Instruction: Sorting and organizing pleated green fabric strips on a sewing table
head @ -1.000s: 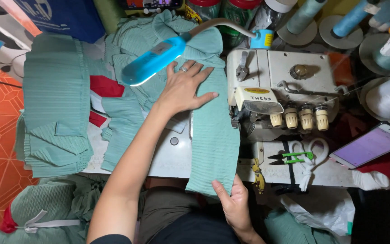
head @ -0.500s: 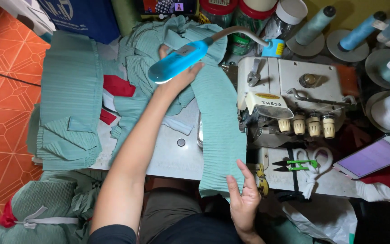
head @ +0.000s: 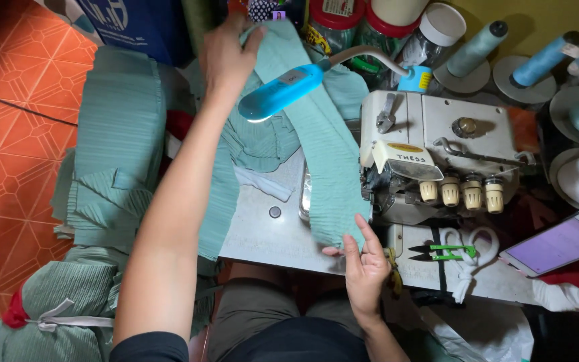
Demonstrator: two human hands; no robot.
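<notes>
The left hand [head: 226, 50] gripped the far end of the green ribbed strip [head: 326, 144], stretching it flat over the desk [head: 263, 234]; the right hand [head: 363, 258] pinched its near end beside the sewing machine [head: 437, 161].

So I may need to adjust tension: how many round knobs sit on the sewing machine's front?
3 cream knobs in a row low on the machine's front: left, middle, right. A fourth may sit between them, hard to tell.

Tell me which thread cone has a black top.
The grey-green cone beside the white-lidded jar. The blue cone to its right also has a dark tip, but its thread is blue.
</notes>
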